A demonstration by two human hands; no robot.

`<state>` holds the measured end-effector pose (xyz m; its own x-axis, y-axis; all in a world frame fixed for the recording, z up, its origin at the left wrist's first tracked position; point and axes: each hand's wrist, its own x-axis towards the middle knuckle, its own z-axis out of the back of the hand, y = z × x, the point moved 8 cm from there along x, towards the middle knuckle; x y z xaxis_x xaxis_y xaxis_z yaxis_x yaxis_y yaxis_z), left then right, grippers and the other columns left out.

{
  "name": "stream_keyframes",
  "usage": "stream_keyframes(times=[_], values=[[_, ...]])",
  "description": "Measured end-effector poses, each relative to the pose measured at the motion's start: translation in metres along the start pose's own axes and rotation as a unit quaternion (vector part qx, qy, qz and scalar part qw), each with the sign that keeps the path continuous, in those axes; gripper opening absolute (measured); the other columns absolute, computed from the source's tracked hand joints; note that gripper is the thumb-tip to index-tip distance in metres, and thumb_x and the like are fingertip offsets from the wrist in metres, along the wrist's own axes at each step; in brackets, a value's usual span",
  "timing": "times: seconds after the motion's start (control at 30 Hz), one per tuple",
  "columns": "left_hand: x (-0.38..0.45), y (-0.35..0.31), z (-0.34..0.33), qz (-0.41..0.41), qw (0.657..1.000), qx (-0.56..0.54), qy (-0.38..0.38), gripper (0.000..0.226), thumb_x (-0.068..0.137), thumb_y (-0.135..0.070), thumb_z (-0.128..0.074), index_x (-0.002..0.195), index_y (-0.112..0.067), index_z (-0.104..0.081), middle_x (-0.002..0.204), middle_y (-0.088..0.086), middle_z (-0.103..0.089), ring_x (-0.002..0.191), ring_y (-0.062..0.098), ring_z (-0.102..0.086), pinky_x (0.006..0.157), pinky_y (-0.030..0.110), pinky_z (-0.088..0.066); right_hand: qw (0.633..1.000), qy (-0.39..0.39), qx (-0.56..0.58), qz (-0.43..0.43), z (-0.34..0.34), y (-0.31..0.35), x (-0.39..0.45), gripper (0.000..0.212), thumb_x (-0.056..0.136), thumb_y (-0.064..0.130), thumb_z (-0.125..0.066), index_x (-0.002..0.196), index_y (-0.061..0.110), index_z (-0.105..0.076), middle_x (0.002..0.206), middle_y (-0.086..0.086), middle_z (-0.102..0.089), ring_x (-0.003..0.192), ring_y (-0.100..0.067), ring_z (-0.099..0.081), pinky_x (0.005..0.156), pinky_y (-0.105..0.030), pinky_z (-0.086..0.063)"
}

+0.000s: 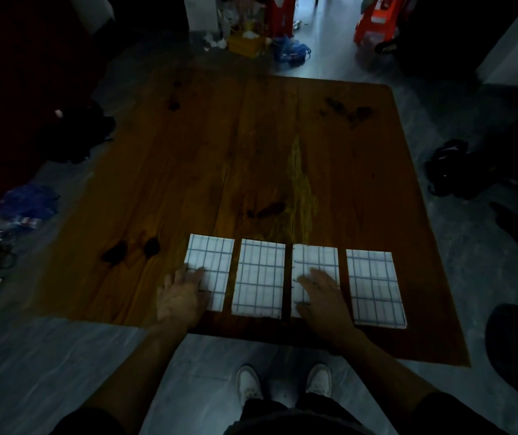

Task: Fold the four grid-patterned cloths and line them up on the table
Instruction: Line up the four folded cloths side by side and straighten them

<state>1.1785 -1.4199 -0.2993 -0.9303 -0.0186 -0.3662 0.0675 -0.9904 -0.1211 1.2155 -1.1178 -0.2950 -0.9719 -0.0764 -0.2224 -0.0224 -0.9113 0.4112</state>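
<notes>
Several white cloths with dark grid lines lie folded into rectangles, side by side in a row near the front edge of the wooden table (pixel 251 146). My left hand (pixel 182 295) rests flat on the lower left part of the leftmost cloth (pixel 215 262). A second cloth (pixel 259 277) lies untouched between my hands. My right hand (pixel 322 296) lies flat on the lower part of the third cloth (pixel 319 259). The rightmost cloth (pixel 375 288) lies free, tilted slightly.
The room is dim. Dark bags and clutter lie on the floor to the left (pixel 25 208) and right (pixel 458 171) of the table. Boxes and red items (pixel 377 23) stand beyond the far edge. My white shoes (pixel 283 384) stand below the front edge.
</notes>
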Motion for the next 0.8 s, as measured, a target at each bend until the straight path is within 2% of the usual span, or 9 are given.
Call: stream_keyframes(times=[0.23, 0.5, 0.8], values=[[-0.002, -0.003, -0.004, -0.009, 1.000, -0.010, -0.007, 0.067, 0.089, -0.052, -0.054, 0.148, -0.032, -0.029, 0.153, 0.008, -0.026, 0.133, 0.032, -0.029, 0.106, 0.049, -0.033, 0.999, 0.029, -0.007, -0.032, -0.007, -0.007, 0.000, 0.065, 0.088, 0.031, -0.063, 0.146, 0.024, -0.035, 0.159, -0.007, -0.020, 0.148, -0.024, -0.009, 0.119, -0.043, -0.012], [-0.004, -0.006, -0.006, -0.010, 1.000, -0.010, -0.011, 0.067, 0.088, -0.054, -0.053, 0.147, -0.033, -0.028, 0.153, 0.007, -0.026, 0.134, 0.032, -0.028, 0.108, 0.049, -0.031, 0.999, 0.039, -0.013, -0.035, -0.007, -0.012, -0.002, 0.067, 0.087, 0.030, -0.064, 0.147, 0.026, -0.034, 0.159, -0.007, -0.019, 0.148, -0.025, -0.010, 0.120, -0.048, -0.018], [-0.004, -0.008, -0.006, 0.014, 1.000, -0.009, -0.015, 0.067, 0.089, -0.056, -0.051, 0.148, -0.034, -0.028, 0.155, 0.007, -0.026, 0.134, 0.033, -0.029, 0.107, 0.050, -0.031, 0.999, 0.040, -0.016, -0.033, -0.005, -0.019, -0.003, 0.069, 0.087, 0.033, -0.064, 0.148, 0.024, -0.032, 0.160, -0.007, -0.018, 0.148, -0.024, -0.008, 0.118, -0.045, -0.016]])
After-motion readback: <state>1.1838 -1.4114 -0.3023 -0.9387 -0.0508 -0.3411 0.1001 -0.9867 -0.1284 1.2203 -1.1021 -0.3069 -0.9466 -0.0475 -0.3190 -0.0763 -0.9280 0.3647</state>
